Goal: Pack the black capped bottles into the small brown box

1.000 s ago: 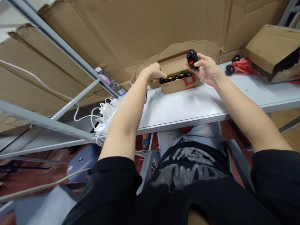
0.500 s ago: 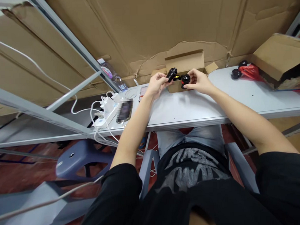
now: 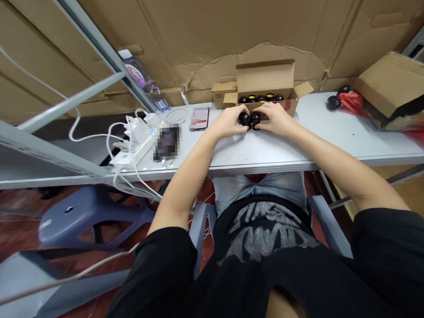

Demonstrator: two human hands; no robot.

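My left hand (image 3: 231,121) grips a small black cylinder (image 3: 244,118) between thumb and fingers, on the tabletop just in front of an open cardboard box (image 3: 266,75). Beside it, a second black cylinder (image 3: 255,118) is pinched in my right hand (image 3: 274,119). The two pieces stand upright side by side, nearly touching; they look like small flashlights, but their lower parts are partly hidden by my fingers. Inside the box several similar black pieces (image 3: 278,97) stand in rows, some with yellow rings on top.
Left on the white table (image 3: 323,142) are a phone (image 3: 199,119), a second, blurred-out device (image 3: 167,142), a power strip (image 3: 134,150) with white cables, and a plastic bottle (image 3: 145,82). A larger carton (image 3: 394,83) and red plastic (image 3: 353,101) with black pieces lie right. Metal posts frame the left.
The black cylinder in my left hand, tilted by the box before, is now upright. Both hands have come closer together in front of the box, and its contents show more. The view has shifted slightly.
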